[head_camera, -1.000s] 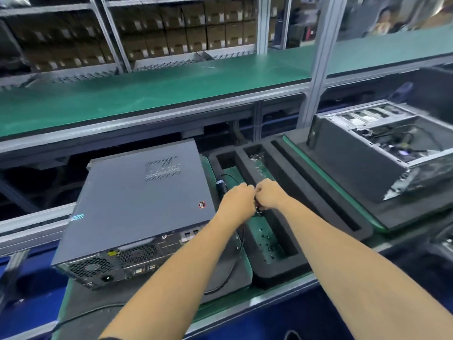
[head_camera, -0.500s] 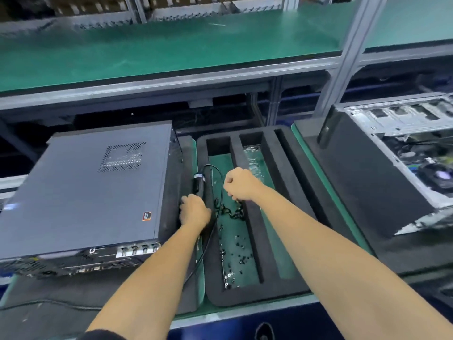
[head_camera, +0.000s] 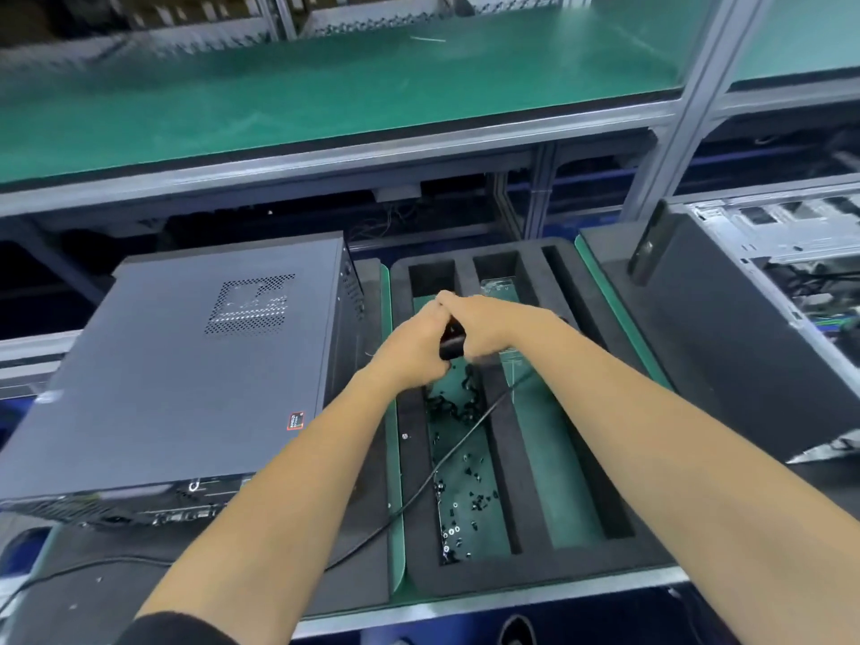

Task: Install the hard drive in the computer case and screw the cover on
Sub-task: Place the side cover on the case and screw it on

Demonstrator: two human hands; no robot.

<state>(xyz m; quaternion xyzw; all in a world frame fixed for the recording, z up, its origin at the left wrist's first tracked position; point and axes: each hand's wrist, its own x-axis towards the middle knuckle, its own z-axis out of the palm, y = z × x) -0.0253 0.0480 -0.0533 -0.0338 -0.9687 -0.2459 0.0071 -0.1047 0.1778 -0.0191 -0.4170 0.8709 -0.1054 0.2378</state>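
From the head camera, we now have both hands together over the foam tray (head_camera: 619, 558): half a second ago they were apart. Our left hand (head_camera: 409, 349) and right hand (head_camera: 484, 328) both curl round the corded electric screwdriver (head_camera: 451, 344), likely seating a screw. The closed computer case (head_camera: 186, 360) lies just left, awaiting screws.

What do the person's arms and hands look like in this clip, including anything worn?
Both forearms are bare from elbow to wrist. The left hand and right hand wear no gloves, and no rings, watch or wrist strap show. A dark, black-looking sleeve covers the left arm at the bottom edge of the view; no sleeve shows on the right.
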